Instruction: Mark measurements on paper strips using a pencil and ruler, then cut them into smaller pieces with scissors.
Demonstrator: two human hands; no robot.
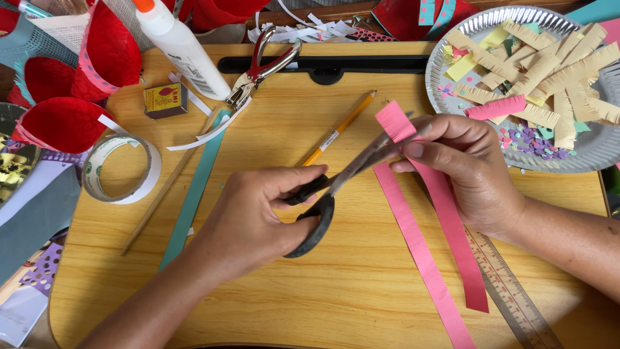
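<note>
- One pair of black-handled scissors [336, 187] is held by the left hand [258, 216] at the frame's centre, fingers closed through and round the handle loops.
- The long axis of the scissors runs diagonally, handles at lower left, blades pointing to the upper right towards a pink paper strip [395, 123].
- That strip is pinched between thumb and fingers of the right hand [468, 171], right of centre; its free end sticks up to the upper left, and the blades are met at its edge.
- Two further pink strips [420, 249] are seen lying on the wooden surface [336, 291], side by side, running from the centre down to the lower right; whether the held strip is joined to one of them cannot be told.
- One teal strip [194, 194] lies at the left, slanting, with one thin wooden stick [165, 190] beside it.
- One yellow pencil [336, 129] points to the upper right, just above the scissors.
- One tape roll [123, 169], one glue bottle [181, 48], one hole punch [261, 64] and one small box [166, 100] are placed at the upper left.
- One silver plate [604, 145] of fringed paper pieces sits at the upper right; one ruler [513, 294] lies at the lower right.
</note>
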